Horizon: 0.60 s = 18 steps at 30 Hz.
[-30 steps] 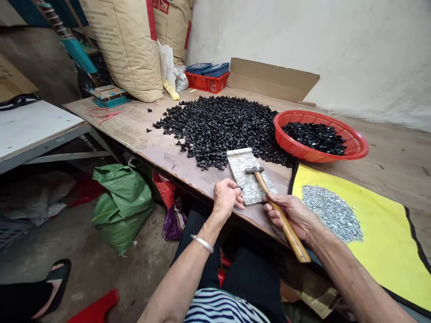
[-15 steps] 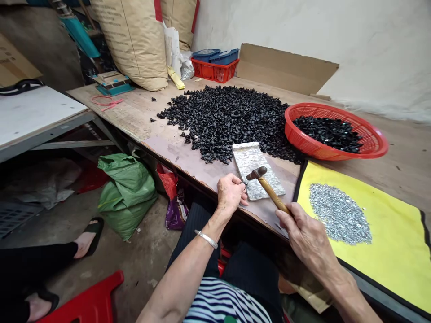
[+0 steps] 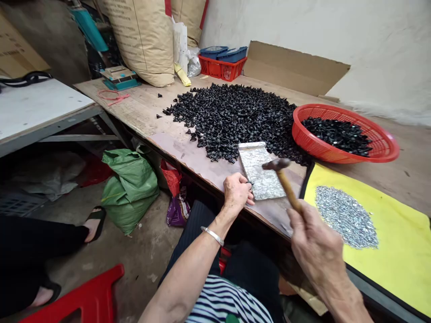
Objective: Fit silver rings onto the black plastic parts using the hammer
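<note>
Plywood counter (image 3: 134, 107) carries the work, with a mottled grey metal plate (image 3: 261, 172) lying flat near its front edge. Left hand (image 3: 237, 193): narrow grip, fingers pinching a small dark part (image 3: 250, 183) at the near edge of the plate. Right hand (image 3: 316, 242): full grip, closed around the wooden handle of a ball-peen hammer (image 3: 288, 186); the hammer's steel head is raised clear of the plate, not touching it.

Stock status as shown: a broad heap of small black parts (image 3: 235, 119) lies on the counter behind the plate. A smaller quantity of similar black parts (image 3: 336, 134) sits in a round red plastic basket (image 3: 332, 107) at right. A heap of small silver metal pieces (image 3: 346, 217) lies on a yellow mat (image 3: 397, 237) beside the right hand. The counter heap visibly exceeds the basket load.
</note>
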Available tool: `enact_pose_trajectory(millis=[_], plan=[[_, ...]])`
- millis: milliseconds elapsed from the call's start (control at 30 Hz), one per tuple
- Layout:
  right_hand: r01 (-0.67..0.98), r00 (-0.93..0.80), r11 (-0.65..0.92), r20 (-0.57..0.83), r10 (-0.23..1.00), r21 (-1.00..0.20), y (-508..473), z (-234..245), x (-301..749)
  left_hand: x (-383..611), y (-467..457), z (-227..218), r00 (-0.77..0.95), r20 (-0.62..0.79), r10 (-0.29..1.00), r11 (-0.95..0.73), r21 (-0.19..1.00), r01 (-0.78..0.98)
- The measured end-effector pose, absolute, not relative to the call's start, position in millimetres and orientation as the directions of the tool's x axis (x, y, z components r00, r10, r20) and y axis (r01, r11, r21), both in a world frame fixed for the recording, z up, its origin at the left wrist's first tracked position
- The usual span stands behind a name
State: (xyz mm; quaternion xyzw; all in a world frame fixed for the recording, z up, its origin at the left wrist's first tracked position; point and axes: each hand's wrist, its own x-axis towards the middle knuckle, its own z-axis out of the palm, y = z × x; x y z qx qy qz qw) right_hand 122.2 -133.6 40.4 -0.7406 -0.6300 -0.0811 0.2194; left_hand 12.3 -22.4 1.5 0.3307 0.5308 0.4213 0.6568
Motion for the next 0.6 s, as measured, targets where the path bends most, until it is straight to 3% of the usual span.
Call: enact_pose_trajectory(millis=[100,167,333,400,533,600], plan=[[0.994,0.103,-0.090,0.315,0.944,-0.053,-132.7,33.6,121.5,13.0,-22.2,1.1,0.075,-0.421,0.904,0.427,0.879,-0.211],[0.996,0.083,-0.087,0.355,0.931,-0.005,-133.1,36.3,124.0,13.5,-22.3,1.0,0.077,-0.424,0.902,0.430,0.877,-0.214],[0.988,0.137,-0.074,0.541,0.830,-0.136,-135.7,46.7,123.4,13.8,-22.7,3.2,0.076,-0.434,0.898,0.439,0.873,-0.211],[0.986,0.145,-0.084,0.506,0.850,-0.141,-135.8,40.5,119.7,13.4,-22.7,3.9,0.076,-0.441,0.895,0.447,0.873,-0.196],[0.990,0.135,-0.137,0.299,0.945,-0.015,-135.9,32.0,117.1,12.5,-22.9,3.7,0.078,-0.435,0.897,0.442,0.878,-0.183],[0.987,0.163,-0.153,0.340,0.926,-0.058,-136.9,38.0,118.4,12.3,-23.2,3.2,0.077,-0.428,0.900,0.435,0.880,-0.189]])
